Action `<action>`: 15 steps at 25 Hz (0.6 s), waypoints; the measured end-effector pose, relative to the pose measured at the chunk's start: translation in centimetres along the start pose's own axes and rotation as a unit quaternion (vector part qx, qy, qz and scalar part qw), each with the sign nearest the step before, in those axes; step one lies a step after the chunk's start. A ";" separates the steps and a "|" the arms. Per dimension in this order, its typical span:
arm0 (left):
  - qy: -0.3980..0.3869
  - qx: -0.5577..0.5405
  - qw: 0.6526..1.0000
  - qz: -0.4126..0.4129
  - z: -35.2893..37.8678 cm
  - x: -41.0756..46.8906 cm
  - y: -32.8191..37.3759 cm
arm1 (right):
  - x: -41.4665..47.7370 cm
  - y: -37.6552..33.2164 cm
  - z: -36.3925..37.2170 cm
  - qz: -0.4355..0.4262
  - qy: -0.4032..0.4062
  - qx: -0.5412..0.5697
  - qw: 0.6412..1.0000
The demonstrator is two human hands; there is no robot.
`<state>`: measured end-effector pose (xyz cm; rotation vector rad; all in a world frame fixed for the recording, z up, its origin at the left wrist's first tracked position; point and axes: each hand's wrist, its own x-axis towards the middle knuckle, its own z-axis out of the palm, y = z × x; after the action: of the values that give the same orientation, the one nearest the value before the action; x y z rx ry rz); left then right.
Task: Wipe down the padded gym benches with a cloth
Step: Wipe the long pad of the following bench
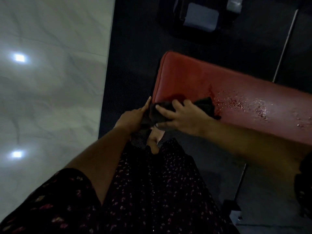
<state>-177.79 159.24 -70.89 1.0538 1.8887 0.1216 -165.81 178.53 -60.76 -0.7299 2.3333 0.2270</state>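
A red padded bench (194, 76) runs from the middle of the view toward the right edge, with wet droplets glistening on its pad (249, 105). A dark cloth (205, 107) lies over the bench's near-left corner. My right hand (179, 115) rests on top of the cloth with its fingers spread and its thumb under a fold. My left hand (135, 115) reaches in from the left with its fingers stretched out along the cloth's left edge at the bench corner; whether it pinches the cloth is hidden.
Pale glossy tile floor (50, 81) fills the left side, and dark rubber matting (128, 65) lies under the bench. A grey-padded machine part (200, 17) stands beyond the bench. A metal frame bar (285, 44) runs at the upper right. My patterned dress and one foot (154, 141) show below.
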 end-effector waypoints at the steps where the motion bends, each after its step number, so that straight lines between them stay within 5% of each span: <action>1: -0.007 -0.023 1.000 0.004 -0.3 -0.1 -0.1 | 0.5 1.6 -0.5 0.033 0.012 0.017 0.999; 5: 0.009 -0.059 0.997 0.039 -1.1 0.6 0.4 | 1.9 10.6 -1.3 0.349 0.073 0.154 0.921; 10: 0.053 0.058 0.993 0.089 -3.6 2.6 2.0 | 1.4 13.4 -1.1 0.511 0.031 0.358 0.781; 15: 0.106 0.125 0.974 0.154 -4.7 3.2 1.7 | -0.1 -0.3 0.5 0.497 0.101 0.301 0.808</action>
<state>-180.95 164.12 -69.65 1.5580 1.9518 0.1854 -165.34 178.48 -61.07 0.8592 2.5477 -0.1663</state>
